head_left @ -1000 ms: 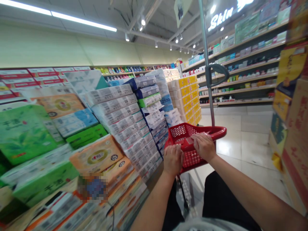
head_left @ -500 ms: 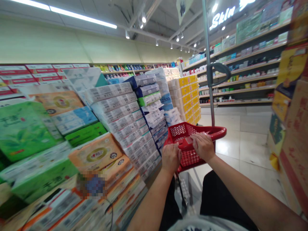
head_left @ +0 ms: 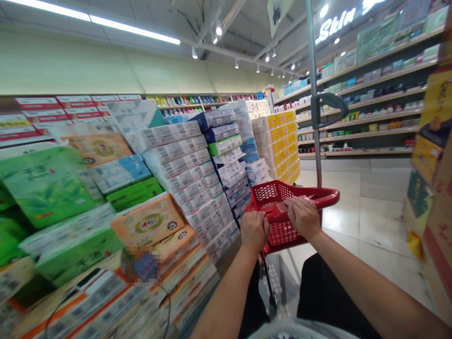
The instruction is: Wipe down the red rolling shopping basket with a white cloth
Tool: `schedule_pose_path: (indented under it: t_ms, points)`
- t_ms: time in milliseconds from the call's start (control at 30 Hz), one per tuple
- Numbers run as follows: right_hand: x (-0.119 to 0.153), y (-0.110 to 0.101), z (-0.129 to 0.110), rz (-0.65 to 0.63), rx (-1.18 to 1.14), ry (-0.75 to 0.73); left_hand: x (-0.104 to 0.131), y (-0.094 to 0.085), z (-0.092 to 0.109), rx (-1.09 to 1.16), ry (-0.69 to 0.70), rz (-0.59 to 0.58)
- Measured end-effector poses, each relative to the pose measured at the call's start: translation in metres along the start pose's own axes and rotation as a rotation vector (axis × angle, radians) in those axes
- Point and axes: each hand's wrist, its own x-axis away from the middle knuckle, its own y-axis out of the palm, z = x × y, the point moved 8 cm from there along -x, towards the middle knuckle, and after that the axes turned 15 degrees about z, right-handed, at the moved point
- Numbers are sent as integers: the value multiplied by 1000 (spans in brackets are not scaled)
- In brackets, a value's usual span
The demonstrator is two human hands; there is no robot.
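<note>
A red plastic shopping cart (head_left: 286, 231) with a lattice basket stands in front of me, its handle bar crossing between my hands. My left hand (head_left: 254, 231) is wrapped over the left part of the handle, fingers curled. My right hand (head_left: 304, 217) grips the handle further right, near the curved red rim. A grey metal pole (head_left: 313, 80) with a dark loop handle rises behind the cart's right side. The part of the basket behind my hands is partly hidden.
Stacked tissue packs (head_left: 190, 165) line the left, close to the cart. Yellow and white packs (head_left: 282, 146) stand ahead. Long shelves (head_left: 367, 113) with small goods run along the back right. Yellow boxes (head_left: 427, 160) border the pale tiled floor (head_left: 374, 226) on the right.
The whole view has shifted slightly, so the shelves, stacks and cart appear a little further right. Both hands keep their hold on the handle.
</note>
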Motion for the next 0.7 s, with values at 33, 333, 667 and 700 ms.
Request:
schedule_pose_path:
  t_ms: [33,333,667,700]
  points:
    - [0,0,0,0,0,-1,-2,4,-3,-3,-23,-65]
    - [3,1,1,13,-4,2,-22,12,-7,-7,105,-436]
    - [4,-10,6,12,-42,-5,-31,32,10,-52,147,-748]
    - [4,-10,8,3,-46,-3,-32,31,12,-49,160,-739]
